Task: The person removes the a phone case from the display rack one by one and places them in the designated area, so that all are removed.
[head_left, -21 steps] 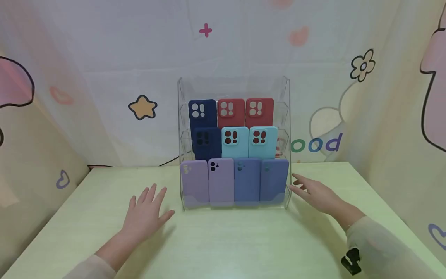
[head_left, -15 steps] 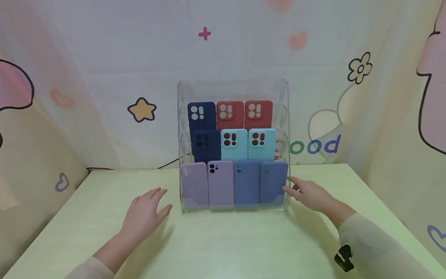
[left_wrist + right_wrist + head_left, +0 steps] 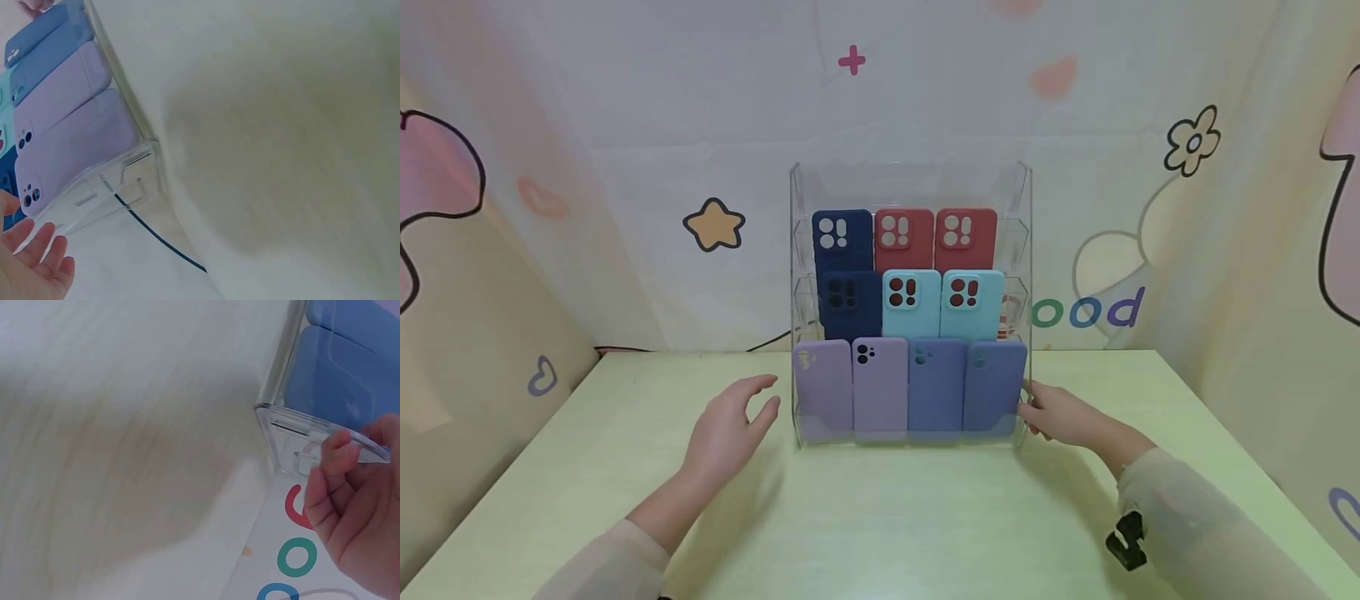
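pale green-yellow tabletop [image 3: 880,525], faint grain streaks, soft shadows under both forearms. whitish printed cloth [image 3: 925,108] hangs behind and down both sides. print, by clock around the rack: orange black-outlined star [image 3: 713,225] at 10, black-outlined flower [image 3: 1193,142] at 2, coloured letters "ood" [image 3: 1086,312] at 3.

clear acrylic tiered rack [image 3: 910,179] stands upright at the table's 12 o'clock edge, before the cloth. front tier: two lilac phone cases [image 3: 882,392], then two periwinkle-blue phone cases [image 3: 936,387]. middle: one navy phone case [image 3: 853,312], two aqua phone cases [image 3: 973,312]. rear: another navy, two red phone cases [image 3: 905,237].

right hand [image 3: 1063,415], at the rack's 4 o'clock: fingers and thumb curled round the clear side panel, gripping it. left hand [image 3: 730,433], at 8: thumb and fingers parted, holding nothing, just beside the opposite panel and apart from it.

hard to make out: some right fingertips lie behind the panel; a red letter [image 3: 297,506] is part covered by that hand in the right wrist view. lower halves of the upper-tier cases are hidden by the row in front. both pale sleeves [image 3: 1210,521] cut off by the frame; black clip [image 3: 1127,542] on the right one, its shape unclear.
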`<state>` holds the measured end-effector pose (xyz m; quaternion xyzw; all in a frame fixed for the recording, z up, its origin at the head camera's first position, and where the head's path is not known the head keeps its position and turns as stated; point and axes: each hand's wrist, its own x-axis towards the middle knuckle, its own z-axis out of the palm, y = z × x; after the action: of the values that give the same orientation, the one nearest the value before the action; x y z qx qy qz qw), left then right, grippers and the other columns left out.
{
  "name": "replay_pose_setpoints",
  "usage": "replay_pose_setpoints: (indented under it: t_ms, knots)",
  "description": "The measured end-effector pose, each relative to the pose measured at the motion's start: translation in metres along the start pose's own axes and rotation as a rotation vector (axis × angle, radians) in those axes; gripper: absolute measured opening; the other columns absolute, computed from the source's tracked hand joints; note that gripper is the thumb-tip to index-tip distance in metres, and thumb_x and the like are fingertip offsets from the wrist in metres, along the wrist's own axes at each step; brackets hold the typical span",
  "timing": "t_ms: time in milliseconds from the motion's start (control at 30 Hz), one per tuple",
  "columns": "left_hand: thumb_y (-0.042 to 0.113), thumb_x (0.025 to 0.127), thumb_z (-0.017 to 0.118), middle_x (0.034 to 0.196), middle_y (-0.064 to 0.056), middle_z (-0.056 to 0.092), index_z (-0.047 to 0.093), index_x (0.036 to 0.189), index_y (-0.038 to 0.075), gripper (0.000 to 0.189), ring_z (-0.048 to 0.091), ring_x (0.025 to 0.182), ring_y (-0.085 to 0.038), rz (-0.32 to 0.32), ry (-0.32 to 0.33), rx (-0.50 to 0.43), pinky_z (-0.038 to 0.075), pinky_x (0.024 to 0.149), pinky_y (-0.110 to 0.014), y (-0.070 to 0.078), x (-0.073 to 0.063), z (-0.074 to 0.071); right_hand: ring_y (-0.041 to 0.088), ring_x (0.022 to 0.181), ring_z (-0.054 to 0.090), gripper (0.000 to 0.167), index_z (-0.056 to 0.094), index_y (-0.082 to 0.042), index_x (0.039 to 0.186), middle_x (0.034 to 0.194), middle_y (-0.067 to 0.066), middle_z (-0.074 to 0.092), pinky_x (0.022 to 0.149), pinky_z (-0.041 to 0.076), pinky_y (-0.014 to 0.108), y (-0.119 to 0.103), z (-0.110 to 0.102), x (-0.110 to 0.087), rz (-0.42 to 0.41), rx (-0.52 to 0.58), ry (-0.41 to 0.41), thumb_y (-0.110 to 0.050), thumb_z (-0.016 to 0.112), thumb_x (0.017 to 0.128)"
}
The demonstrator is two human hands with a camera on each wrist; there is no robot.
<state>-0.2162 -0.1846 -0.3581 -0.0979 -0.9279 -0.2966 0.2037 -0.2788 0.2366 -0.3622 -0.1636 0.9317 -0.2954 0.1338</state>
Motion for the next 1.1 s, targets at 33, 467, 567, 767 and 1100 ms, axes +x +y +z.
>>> replay_pose_setpoints:
  t_ms: [33,467,567,767,1100]
  knots:
    - [0.018,0.091,0.059,0.12,-0.011,0.061,0.06,0.121,0.005,0.034,0.056,0.109,-0.029,0.001,0.009,-0.024,0.045,0.086,-0.046,0.0,0.002,0.0,0.015,0.053,0.043,0.048,0.028,0.014,0.133,0.065,0.004,0.05,0.055,0.037,0.032,0.0,0.0,0.001,0.013,0.018,-0.021,-0.014,0.041,0.095]
    - [0.008,0.089,0.062,0.108,-0.015,0.061,0.057,0.126,0.003,0.037,0.059,0.1,-0.028,-0.076,0.034,-0.35,0.048,0.082,-0.041,0.002,0.031,0.017,0.018,0.059,0.046,0.03,0.047,0.003,0.095,0.07,0.005,0.051,0.056,0.042,0.03,-0.005,-0.001,0.001,0.16,0.084,-0.162,-0.02,0.027,0.097]
    - [0.01,0.09,0.062,0.106,-0.014,0.062,0.057,0.127,0.003,0.038,0.06,0.098,-0.027,-0.123,0.025,-0.408,0.049,0.081,-0.036,0.004,0.037,0.018,0.02,0.062,0.047,0.031,0.047,0.003,0.097,0.072,0.007,0.052,0.058,0.043,0.031,-0.007,-0.003,0.0,0.188,0.075,-0.174,-0.021,0.027,0.098]
    - [0.012,0.09,0.062,0.106,-0.016,0.061,0.06,0.121,0.001,0.033,0.059,0.096,-0.028,-0.228,0.003,-0.45,0.046,0.073,-0.025,0.005,0.044,0.016,0.02,0.063,0.051,0.032,0.05,0.003,0.095,0.073,0.007,0.055,0.059,0.045,0.031,-0.007,0.001,0.002,0.218,0.107,-0.18,-0.021,0.029,0.096]
    - [0.009,0.088,0.064,0.104,-0.016,0.065,0.062,0.11,-0.002,0.025,0.059,0.099,-0.029,-0.181,-0.092,-0.415,0.048,0.083,-0.04,0.006,0.042,0.02,0.018,0.063,0.053,0.035,0.052,0.005,0.091,0.073,0.007,0.056,0.06,0.048,0.031,-0.005,-0.005,0.003,0.211,0.104,-0.211,-0.021,0.028,0.097]
